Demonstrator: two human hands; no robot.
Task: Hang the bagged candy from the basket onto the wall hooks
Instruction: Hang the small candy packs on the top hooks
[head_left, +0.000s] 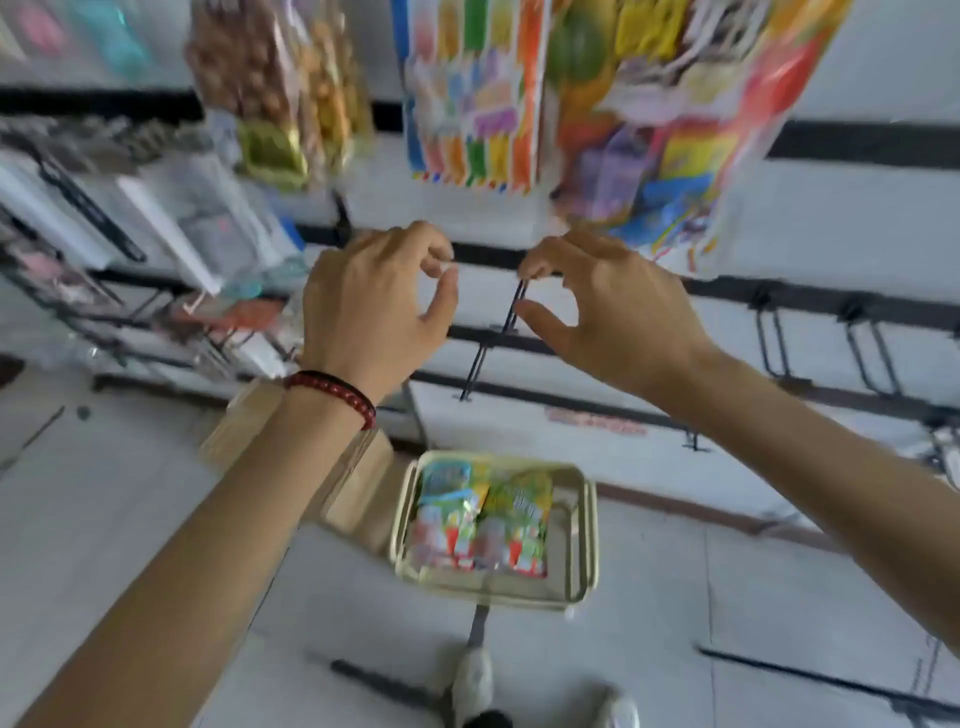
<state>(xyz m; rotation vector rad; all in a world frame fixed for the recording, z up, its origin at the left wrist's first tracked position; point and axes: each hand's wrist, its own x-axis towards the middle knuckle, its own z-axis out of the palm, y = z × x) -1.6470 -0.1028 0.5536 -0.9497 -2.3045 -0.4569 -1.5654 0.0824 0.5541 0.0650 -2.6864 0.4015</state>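
Well, the right hand (608, 312) is raised with its fingers curled into a C. Its forefinger tip sits at the outer end of a black hook (496, 343) and its thumb is just beside the thin wires. Whether it actually pinches the metal I cannot tell. The left hand (374, 306) is level with it on the other side of the hook. Its thumb and forefinger are bent but apart, with a gap between them and nothing visible in them (blur softens the fingertips). A red beaded bracelet (332, 397) circles the left wrist.

The hook is two slim parallel wires slanting out from the white wall (831, 218), which is crossed by flat black rails (727, 288). To the right of the hook, more twin-wire hooks (769, 343) of the same shape hang from a rail. Above the hook hang glossy hung bags (478, 104) in bright stripes of orange, green, yellow and blue. Above and to its left are clear bags of lumpy brown snacks (280, 88). Left of the hook stands a black wire rack (130, 234) holding pale flat packets.

Well below the hook, on smooth pale floor tiles (779, 597), sits the basket (493, 590). It is cream-coloured and rectangular with rounded corners. Inside it two candy bags (483, 525) lie flat side by side, their shiny film printed green, yellow, blue and red. Further below the hook is a white shoe (472, 680).
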